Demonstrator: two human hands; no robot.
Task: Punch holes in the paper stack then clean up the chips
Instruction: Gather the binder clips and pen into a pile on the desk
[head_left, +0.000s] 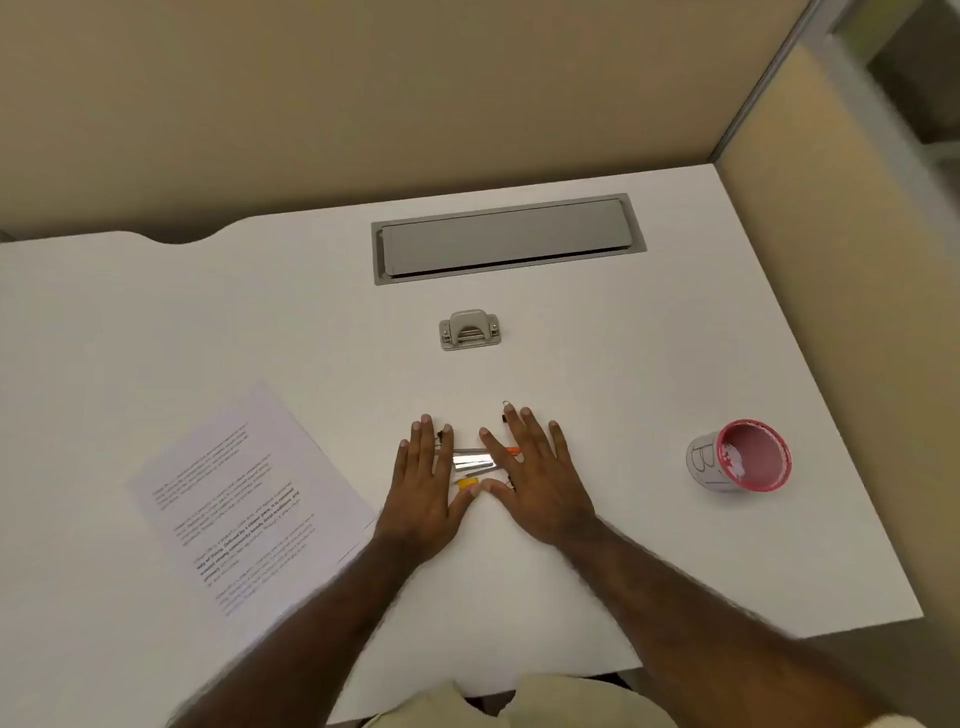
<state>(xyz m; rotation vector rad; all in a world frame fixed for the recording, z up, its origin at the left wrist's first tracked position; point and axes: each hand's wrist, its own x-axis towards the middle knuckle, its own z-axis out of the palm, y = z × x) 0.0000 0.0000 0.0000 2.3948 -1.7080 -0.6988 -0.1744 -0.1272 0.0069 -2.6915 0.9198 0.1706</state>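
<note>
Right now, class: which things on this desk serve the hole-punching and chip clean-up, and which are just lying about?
For the job:
paper stack
hole punch
pink-rimmed cup, lying on its side, probably for the chips

Lying about:
small stationery clutter under the two flat hands
grey cable hatch in the desk

The left hand (423, 486) and right hand (530, 475) lay flat over a cluster of small items (475, 465), hiding most of it; only silver, orange and yellow bits showed, too small to identify. The paper stack (244, 499) carried print too blurred to read, its near corner under the left forearm. Both forearms ran off the bottom edge.
</note>
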